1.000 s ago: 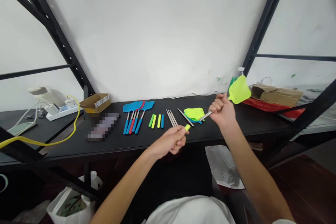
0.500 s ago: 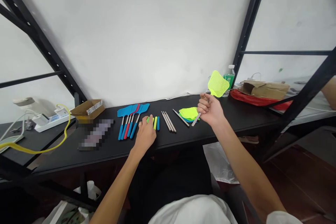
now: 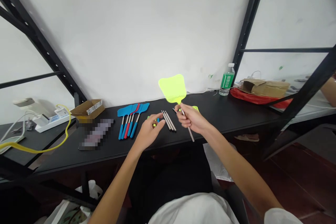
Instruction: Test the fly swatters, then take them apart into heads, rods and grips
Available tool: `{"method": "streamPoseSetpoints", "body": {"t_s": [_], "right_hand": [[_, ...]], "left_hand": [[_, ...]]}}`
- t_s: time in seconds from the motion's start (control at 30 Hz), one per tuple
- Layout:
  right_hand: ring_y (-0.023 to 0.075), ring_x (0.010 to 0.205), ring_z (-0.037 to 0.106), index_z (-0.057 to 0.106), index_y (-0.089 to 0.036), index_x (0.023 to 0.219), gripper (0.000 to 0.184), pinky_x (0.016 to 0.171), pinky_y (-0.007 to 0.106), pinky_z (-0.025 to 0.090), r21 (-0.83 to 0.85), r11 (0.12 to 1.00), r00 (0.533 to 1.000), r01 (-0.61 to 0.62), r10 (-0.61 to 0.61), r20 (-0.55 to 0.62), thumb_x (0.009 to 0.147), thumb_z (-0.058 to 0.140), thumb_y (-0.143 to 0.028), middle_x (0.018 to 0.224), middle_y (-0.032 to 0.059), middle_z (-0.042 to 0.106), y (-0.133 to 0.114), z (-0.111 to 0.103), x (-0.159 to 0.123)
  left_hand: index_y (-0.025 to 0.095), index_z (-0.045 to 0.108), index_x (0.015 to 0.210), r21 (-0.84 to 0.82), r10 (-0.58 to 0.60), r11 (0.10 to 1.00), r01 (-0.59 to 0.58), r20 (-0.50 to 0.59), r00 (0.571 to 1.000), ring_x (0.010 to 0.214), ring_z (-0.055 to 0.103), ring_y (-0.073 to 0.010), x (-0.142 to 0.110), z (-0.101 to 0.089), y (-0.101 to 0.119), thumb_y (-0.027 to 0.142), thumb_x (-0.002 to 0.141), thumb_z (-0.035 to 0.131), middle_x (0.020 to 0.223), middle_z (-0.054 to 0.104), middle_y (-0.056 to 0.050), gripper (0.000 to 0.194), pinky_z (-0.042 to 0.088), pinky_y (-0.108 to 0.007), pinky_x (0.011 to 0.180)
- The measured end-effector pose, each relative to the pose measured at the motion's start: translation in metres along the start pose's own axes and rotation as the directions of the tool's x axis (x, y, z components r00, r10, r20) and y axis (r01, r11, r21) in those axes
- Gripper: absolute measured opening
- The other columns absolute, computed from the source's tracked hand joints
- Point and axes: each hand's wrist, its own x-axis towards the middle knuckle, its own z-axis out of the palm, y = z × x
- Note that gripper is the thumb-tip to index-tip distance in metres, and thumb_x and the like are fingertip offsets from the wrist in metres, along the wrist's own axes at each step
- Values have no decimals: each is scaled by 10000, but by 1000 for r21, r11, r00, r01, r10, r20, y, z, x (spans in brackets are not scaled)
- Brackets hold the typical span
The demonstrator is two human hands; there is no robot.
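My right hand (image 3: 193,117) is closed around the metal rod of a yellow-green fly swatter (image 3: 173,87), its mesh head raised and the bare rod end pointing down. My left hand (image 3: 150,129) hovers over short coloured handle grips, partly hiding them; thumb and fingers are curved but apart, with nothing evident between them. Several loose metal rods (image 3: 169,121) lie between my hands. Behind my right hand, a yellow-green swatter head (image 3: 195,108) shows only in part. Left of my left hand, several blue and red fly swatters with coloured grips (image 3: 133,130) lie in a row.
On the black table (image 3: 210,112) stand an open cardboard box (image 3: 91,112) at left and a water bottle (image 3: 227,80) at back right. A yellow cable (image 3: 67,129) loops near a power strip (image 3: 52,121). Black metal posts (image 3: 249,24) frame both sides.
My right hand has moved left with the fly swatter, its head swinging to the left. My left hand has shifted right, and its fingers have come away from the grips.
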Motion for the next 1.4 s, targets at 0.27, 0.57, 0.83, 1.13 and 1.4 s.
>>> {"method": "streamPoseSetpoints", "body": {"t_s": [0.27,0.57,0.83,1.13,1.4], "right_hand": [[49,420,96,471,-211,795,416,359,166,102,-157,972,939,-173,211,273,903,524,-609,527,-112,256,30,29,-4],[88,509,354,495,-193,713,461,458,199,248,-613,756,973,230,-168,157,934,452,-595,582,-31,426,33,30,-5],[71,416,318,504,-224,1051,281,391,185,227,-480,874,975,-72,-39,-217,867,566,-427,620,-63,500,36,-16,40],[269,1108,604,439,-133,1395,637,951,375,441,-806,552,942,-216,-101,-321,783,604,-194,1274,167,608,60,-24,86],[266,1139,614,515,-170,1370,577,978,402,456,-689,718,931,-100,-177,-319,846,619,-389,1345,170,579,54,-29,69]], "left_hand": [[173,722,1124,-366,56,930,-40,33,998,973,622,-203,-6,11,16,486,947,490,957,697,-66,428,488,-316,876],[153,716,927,-507,-85,860,-50,-239,967,689,619,-140,0,6,16,489,908,513,916,706,-66,393,483,-254,599],[151,690,801,-505,-146,835,-218,-587,797,552,540,-95,-2,-69,11,442,871,573,721,647,-37,322,421,-204,491],[135,708,856,-559,-95,808,-185,-434,896,539,531,-95,1,-35,20,461,894,552,718,637,-42,363,425,-220,496],[143,697,827,-525,-76,845,-104,-310,948,538,527,-94,0,-32,18,465,912,518,698,631,-33,378,425,-214,507]]}}
